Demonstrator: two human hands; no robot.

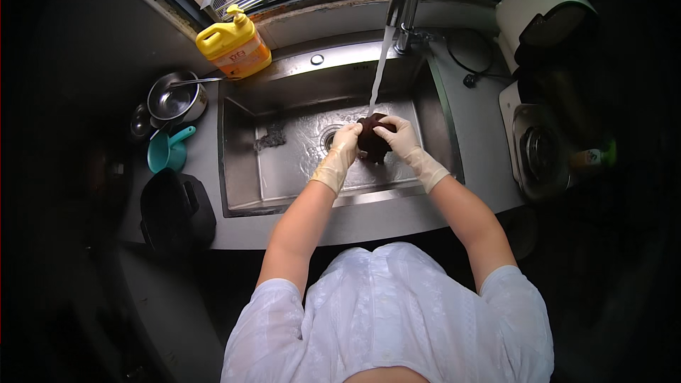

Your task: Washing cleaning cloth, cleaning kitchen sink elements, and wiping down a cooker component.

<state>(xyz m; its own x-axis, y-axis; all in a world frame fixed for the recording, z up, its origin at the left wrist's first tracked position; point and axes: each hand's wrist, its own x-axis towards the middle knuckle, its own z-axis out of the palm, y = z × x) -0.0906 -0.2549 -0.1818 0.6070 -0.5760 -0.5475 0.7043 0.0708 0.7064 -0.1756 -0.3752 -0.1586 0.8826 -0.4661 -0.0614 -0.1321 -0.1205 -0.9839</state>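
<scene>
Over a stainless steel sink (298, 170), my two gloved hands hold a dark reddish-brown wet item (375, 141), perhaps a cloth; its exact kind cannot be told. My left hand (347, 143) grips its left side, and my right hand (400, 138) pinches it from the upper right. Both wear thin whitish gloves. Water (379, 72) streams from the chrome faucet (405, 0) onto or just behind the item. Left of the hands lies the drain (330, 139), partly hidden by my left hand. A dark grey scouring pad or mesh (271, 138) rests on the sink bottom, farther left.
A yellow detergent jug (234, 45) stands at the sink's back left corner. Along the left counter are a metal pot (175, 98), a teal dipper (167, 151) and a black container (175, 213). At right are a power cord (471, 72) and a pale appliance (542, 10).
</scene>
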